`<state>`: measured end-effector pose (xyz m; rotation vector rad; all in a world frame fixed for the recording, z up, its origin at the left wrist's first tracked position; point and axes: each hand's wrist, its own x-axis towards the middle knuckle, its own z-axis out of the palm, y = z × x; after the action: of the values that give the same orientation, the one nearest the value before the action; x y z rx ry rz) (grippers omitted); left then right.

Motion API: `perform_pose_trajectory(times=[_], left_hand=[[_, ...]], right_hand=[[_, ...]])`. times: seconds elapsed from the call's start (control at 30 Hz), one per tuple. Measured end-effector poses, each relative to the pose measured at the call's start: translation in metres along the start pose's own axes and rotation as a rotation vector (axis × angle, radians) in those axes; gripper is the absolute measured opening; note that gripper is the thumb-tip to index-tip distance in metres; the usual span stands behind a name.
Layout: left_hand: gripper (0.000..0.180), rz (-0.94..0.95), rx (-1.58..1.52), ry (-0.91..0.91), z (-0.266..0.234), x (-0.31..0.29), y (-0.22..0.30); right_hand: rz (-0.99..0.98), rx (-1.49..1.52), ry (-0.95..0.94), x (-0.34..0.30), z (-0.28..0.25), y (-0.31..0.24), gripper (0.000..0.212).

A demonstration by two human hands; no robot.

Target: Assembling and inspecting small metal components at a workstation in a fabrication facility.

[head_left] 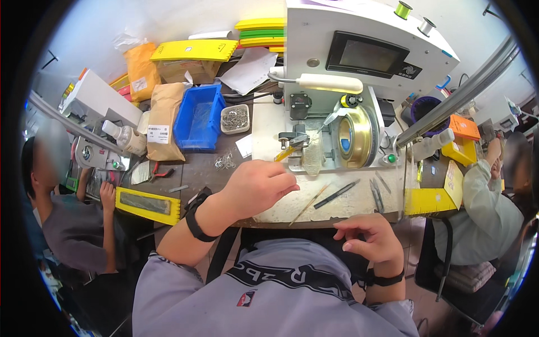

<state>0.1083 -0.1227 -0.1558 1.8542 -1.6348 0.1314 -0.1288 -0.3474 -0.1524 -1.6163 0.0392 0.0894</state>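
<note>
My left hand [261,188] hangs over the front of the pale work board [275,210], fingers curled in a pinch. Anything between its fingertips is too small or hidden to make out. Lower and to the right, my right hand [371,236] is held just off the table's front edge, with thumb and forefinger apart and nothing visible between them. Ahead stands a white machine [314,39] with a gold wheel [359,137] and a small metal clamp [293,139]. Between the hands lie a dark tweezers-like tool [337,194] and a thin stick [309,205].
Left of the board are a small pile of metal hooks [225,162], a white tray of hooks [235,119], a blue bin [197,119] and a brown paper bag [165,121]. Yellow trays [147,205] flank me. Co-workers sit at left [73,230] and right [471,219].
</note>
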Motion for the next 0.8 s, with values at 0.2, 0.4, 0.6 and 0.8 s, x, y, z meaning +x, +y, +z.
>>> perform_pose_trajectory(times=[0.2, 0.4, 0.6, 0.8], left_hand=[[0.013, -0.114, -0.147, 0.104, -0.005, -0.003, 0.004], [0.006, -0.261, -0.301, 0.233, -0.005, -0.002, 0.002], [0.009, -0.451, -0.451, 0.437, 0.011, -0.003, -0.004], [0.006, -0.600, -0.735, 0.659, 0.020, 0.010, -0.023]], right_hand=[[-0.057, 0.045, 0.078, -0.002, -0.008, 0.004, 0.038], [-0.084, 0.057, 0.196, -0.005, -0.012, 0.004, 0.034], [-0.085, 0.108, 0.263, 0.003, -0.010, 0.006, 0.028], [-0.089, 0.129, 0.298, 0.002, -0.014, 0.012, 0.025]])
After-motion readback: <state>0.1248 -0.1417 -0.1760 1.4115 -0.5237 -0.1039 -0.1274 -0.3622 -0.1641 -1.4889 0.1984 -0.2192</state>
